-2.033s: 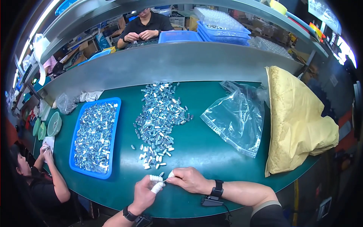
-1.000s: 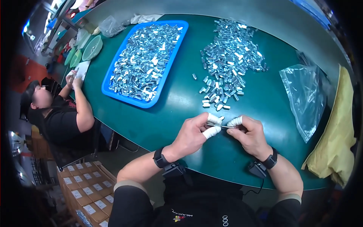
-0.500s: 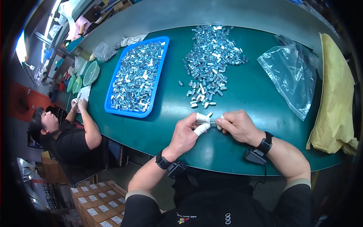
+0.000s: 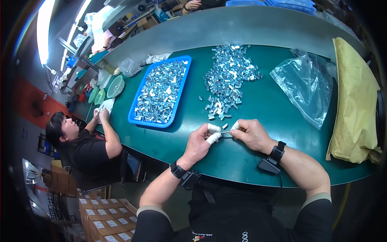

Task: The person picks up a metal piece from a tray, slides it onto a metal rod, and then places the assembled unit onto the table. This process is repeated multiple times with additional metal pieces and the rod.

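Observation:
My left hand (image 4: 198,142) is closed, its white-wrapped thumb and finger pinched together at one end of a thin metal rod (image 4: 225,132). Whatever small piece sits between those fingertips is hidden. My right hand (image 4: 254,136), with a white wrap on its index finger, pinches the other end of the rod, which lies level between the two hands. Just beyond the fingertips a single small metal piece (image 4: 225,126) rests on the green table. A spread-out pile of shiny short metal pieces (image 4: 231,76) reaches from the far side of the table toward my hands.
A blue tray (image 4: 172,115) full of similar metal pieces stands left of the pile. To the right are a clear plastic bag (image 4: 306,88) and a yellow sack (image 4: 352,109). A co-worker (image 4: 90,149) sits at the left near green bowls (image 4: 116,86). A grey barrier (image 4: 262,26) borders the table's far edge.
The view has tilted up, showing more beyond the barrier. A small metal piece now lies apart from my left fingertips, and my hands are slightly further apart, with more rod showing.

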Motion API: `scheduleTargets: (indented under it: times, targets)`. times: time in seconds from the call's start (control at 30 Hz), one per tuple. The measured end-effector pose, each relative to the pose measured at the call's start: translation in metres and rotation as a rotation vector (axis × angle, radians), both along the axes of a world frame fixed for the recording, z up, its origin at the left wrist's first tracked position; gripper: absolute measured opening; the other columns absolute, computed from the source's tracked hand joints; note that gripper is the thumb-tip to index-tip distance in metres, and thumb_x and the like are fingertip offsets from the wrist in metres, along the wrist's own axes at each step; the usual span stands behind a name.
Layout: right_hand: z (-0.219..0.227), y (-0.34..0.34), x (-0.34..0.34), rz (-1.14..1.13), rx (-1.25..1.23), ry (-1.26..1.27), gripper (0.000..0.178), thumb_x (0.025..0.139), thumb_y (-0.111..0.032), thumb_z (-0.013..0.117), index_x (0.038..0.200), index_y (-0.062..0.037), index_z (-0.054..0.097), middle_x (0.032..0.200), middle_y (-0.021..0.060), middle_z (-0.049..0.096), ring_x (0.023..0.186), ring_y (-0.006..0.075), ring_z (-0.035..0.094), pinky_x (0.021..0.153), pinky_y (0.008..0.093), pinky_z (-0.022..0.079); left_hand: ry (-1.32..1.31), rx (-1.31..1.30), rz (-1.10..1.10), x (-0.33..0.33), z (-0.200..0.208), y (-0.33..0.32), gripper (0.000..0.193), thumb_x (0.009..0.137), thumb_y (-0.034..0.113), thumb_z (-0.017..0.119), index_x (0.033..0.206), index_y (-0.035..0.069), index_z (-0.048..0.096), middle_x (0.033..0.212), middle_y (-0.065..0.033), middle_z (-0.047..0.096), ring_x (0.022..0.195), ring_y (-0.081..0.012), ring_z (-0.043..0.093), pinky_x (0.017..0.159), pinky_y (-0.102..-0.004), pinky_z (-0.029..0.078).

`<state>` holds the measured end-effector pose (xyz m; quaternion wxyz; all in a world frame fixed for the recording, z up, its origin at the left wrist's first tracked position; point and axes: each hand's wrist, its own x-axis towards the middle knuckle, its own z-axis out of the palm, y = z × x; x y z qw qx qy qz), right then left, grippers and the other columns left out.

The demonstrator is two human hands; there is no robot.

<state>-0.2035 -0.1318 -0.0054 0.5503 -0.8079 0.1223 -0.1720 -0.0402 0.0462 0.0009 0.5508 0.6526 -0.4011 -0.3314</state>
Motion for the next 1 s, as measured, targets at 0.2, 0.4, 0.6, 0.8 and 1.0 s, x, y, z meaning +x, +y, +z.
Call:
scheduleTargets:
  times: [0.2, 0.4, 0.6, 0.8, 1.0]
  targets:
    - [0.012, -0.002, -0.002, -0.024, 0.131, 0.013, 0.019, 0.097, -0.018, 0.069, 0.091, -0.0005, 0.070, 0.074, 0.0016, 0.068, 0.064, 0.0061, 0.055, 0.057, 0.0264, 0.043, -0.337, 0.057, 0.225, 0.062, 0.044, -0.002, 0.014, 0.095, 0.010, 0.072, 0.107, 0.003, 0.068, 0.096, -0.0050, 0.072, 0.079, -0.0114, 0.067, 0.074, -0.0281, 0.055]
    - [0.011, -0.002, 0.006, 0.001, 0.123, 0.029, 0.019, 0.097, -0.017, 0.069, 0.089, -0.0010, 0.069, 0.073, 0.0007, 0.068, 0.065, 0.0055, 0.055, 0.058, 0.0248, 0.043, -1.175, -0.013, 0.478, 0.152, 0.078, -0.035, 0.025, 0.087, 0.013, 0.076, 0.111, 0.007, 0.070, 0.102, -0.0125, 0.072, 0.090, -0.0289, 0.070, 0.079, -0.0396, 0.056]
    - [0.000, 0.000, 0.002, -0.057, 0.123, -0.029, 0.019, 0.095, -0.016, 0.070, 0.084, -0.0008, 0.068, 0.068, 0.0013, 0.066, 0.061, 0.0071, 0.056, 0.055, 0.0274, 0.043, -1.161, 0.229, 0.196, 0.113, 0.018, -0.079, 0.020, 0.085, 0.018, 0.075, 0.100, 0.006, 0.070, 0.103, -0.0172, 0.068, 0.100, -0.0370, 0.065, 0.085, -0.0460, 0.054]
    - [0.002, 0.001, 0.003, -0.043, 0.171, 0.036, 0.016, 0.097, -0.014, 0.067, 0.086, -0.0022, 0.067, 0.073, -0.0001, 0.066, 0.063, 0.0058, 0.056, 0.057, 0.0232, 0.044, -1.022, 0.111, 0.235, 0.100, 0.016, -0.059, 0.018, 0.088, 0.013, 0.074, 0.102, 0.006, 0.067, 0.096, -0.0134, 0.066, 0.090, -0.0321, 0.065, 0.077, -0.0404, 0.053]
    - [0.006, 0.002, 0.005, -0.153, 0.283, 0.024, 0.012, 0.098, -0.012, 0.067, 0.090, -0.0027, 0.066, 0.074, -0.0004, 0.066, 0.063, 0.0052, 0.056, 0.056, 0.0220, 0.043, -0.489, -0.140, -0.073, 0.039, 0.013, -0.032, 0.021, 0.093, 0.003, 0.067, 0.114, 0.003, 0.065, 0.095, -0.0112, 0.065, 0.079, -0.0159, 0.063, 0.070, -0.0317, 0.052]
